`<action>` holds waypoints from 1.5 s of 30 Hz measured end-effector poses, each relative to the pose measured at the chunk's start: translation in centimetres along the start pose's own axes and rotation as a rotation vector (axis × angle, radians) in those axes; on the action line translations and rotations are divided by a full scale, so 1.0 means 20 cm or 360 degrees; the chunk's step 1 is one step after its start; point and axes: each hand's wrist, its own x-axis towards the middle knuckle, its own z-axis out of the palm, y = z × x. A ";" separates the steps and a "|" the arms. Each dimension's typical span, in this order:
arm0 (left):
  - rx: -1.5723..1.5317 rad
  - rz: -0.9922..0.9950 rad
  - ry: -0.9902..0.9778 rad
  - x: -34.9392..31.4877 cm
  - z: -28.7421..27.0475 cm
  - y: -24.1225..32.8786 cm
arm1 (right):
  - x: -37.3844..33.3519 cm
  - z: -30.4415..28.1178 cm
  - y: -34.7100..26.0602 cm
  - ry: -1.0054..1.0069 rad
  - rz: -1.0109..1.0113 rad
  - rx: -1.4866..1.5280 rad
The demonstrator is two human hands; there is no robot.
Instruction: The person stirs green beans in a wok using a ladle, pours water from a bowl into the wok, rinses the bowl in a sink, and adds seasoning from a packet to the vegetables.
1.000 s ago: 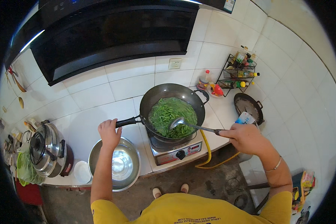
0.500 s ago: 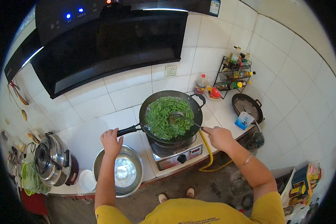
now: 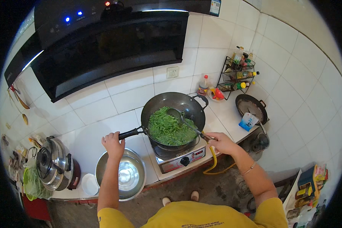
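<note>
A dark wok (image 3: 186, 100) rests on a single-burner gas stove (image 3: 178, 163). Chopped green beans (image 3: 167, 129) lie in its near part, with some liquid around them. My left hand (image 3: 113, 144) is closed around the end of the wok's long black handle (image 3: 130, 133). In my right hand (image 3: 219, 143) is the handle of a ladle (image 3: 189, 124), gripped over the wok's right rim. The ladle's bowl sits among the beans near the middle of the wok.
A steel basin (image 3: 140, 178) and a white bowl (image 3: 90, 184) stand left of the stove, near a pot-like cooker (image 3: 59, 163). A yellow hose (image 3: 214, 163) runs right of the stove. Behind are a spice rack (image 3: 235, 78), a sauce bottle (image 3: 203, 85) and a second pan (image 3: 251, 108). A range hood (image 3: 114, 45) hangs above.
The ladle's bowl has moved up and left within the wok, and the beans have shifted toward the near side, baring the far wall. My left hand stays on the handle.
</note>
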 end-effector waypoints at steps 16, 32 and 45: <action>-0.0095 0.0068 0.0012 0.00 0.00 -0.03 | 0.41 0.16 -0.07 0.0010 -0.0460 -0.0825; -0.0133 0.0104 -0.0014 -0.01 -0.01 -0.05 | -0.45 -0.15 -0.52 -0.0127 -0.0510 -0.1794; -0.0190 0.0075 0.0095 -0.04 -0.06 -0.06 | -0.11 0.01 -0.06 0.0611 -0.0350 -0.1385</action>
